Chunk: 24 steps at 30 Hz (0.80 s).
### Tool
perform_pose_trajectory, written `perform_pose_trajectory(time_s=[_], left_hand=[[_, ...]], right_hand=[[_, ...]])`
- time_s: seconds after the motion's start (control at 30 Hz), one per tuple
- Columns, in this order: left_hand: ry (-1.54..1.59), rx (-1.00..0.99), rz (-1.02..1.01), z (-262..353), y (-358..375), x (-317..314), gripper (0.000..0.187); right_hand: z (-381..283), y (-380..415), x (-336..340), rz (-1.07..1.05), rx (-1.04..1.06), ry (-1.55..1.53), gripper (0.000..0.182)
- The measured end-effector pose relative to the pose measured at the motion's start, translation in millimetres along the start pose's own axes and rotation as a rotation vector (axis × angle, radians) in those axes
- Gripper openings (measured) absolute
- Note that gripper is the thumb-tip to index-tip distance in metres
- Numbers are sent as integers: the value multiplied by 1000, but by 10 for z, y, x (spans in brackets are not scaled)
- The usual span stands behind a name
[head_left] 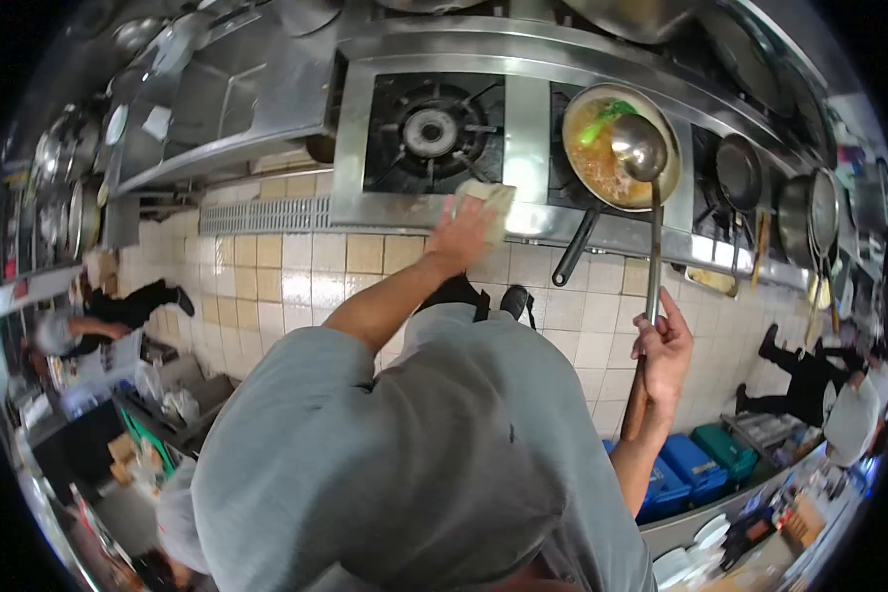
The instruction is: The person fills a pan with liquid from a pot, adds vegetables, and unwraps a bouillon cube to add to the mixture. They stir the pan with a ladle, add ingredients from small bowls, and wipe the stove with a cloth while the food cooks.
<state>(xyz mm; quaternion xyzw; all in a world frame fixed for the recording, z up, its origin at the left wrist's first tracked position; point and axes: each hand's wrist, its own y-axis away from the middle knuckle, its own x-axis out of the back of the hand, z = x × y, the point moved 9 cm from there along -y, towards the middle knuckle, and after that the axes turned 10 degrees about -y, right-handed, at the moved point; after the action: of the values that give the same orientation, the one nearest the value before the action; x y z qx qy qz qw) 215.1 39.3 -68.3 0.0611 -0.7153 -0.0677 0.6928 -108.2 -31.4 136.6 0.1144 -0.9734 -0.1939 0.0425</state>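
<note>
My right hand (664,347) is closed around the long handle of a ladle (655,247). Its round metal bowl rests over a frying pan (569,148) on the middle burner. Inside the pan are a bubbling orange-brown broth (592,163) and a green leafy vegetable (602,120). The pan's black handle (576,247) points toward me, with no hand on it. At the stove's front edge, my left hand (461,235) grips a pale folded cloth (493,202); its fingers are slightly blurred and partly hidden by the cloth.
A bare burner (431,132) lies left of the pan. On the right stand a small dark pan (738,173) and stacked pans (809,212). A steel sink (217,104) is at upper left. One person (849,405) is at right, another (99,321) at left. Blue bins (694,464) stand behind me.
</note>
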Motion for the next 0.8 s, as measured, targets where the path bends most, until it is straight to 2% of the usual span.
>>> perform_pose_trajectory(time_s=[0.07, 0.13, 0.2, 0.23, 0.37, 0.5, 0.57, 0.63, 0.73, 0.8], left_hand=[[-260, 165, -54, -480, 394, -169, 71], [-438, 248, 98, -1069, 814, -458, 72], [-320, 470, -99, -1675, 1190, -576, 76], [-320, 500, -95, -1881, 1302, -588, 77], [-377, 619, -158, -1966, 1341, -526, 78], [-253, 517, -107, -1569, 1032, -653, 72], [-188, 397, 182, -1047, 709, -611, 64], [-42, 305, 292, -411, 345, -457, 56], [-95, 266, 274, 495, -195, -267, 54], [-69, 235, 363, 969, -479, -195, 55]], right_hand=[[20, 5, 148, -18, -6, 29, 59], [97, -7, 269, -42, -3, 33, 58], [56, -26, 319, -93, 3, 66, 57], [30, -17, 329, -108, 1, 93, 57], [57, 9, 446, -111, -12, 85, 57], [108, -13, 521, -104, -18, 43, 57], [168, -25, 543, -103, -36, 17, 56], [253, -76, 557, -115, -26, 25, 56], [240, -63, 596, -82, -25, 59, 56], [211, -75, 587, -105, -11, 121, 57]])
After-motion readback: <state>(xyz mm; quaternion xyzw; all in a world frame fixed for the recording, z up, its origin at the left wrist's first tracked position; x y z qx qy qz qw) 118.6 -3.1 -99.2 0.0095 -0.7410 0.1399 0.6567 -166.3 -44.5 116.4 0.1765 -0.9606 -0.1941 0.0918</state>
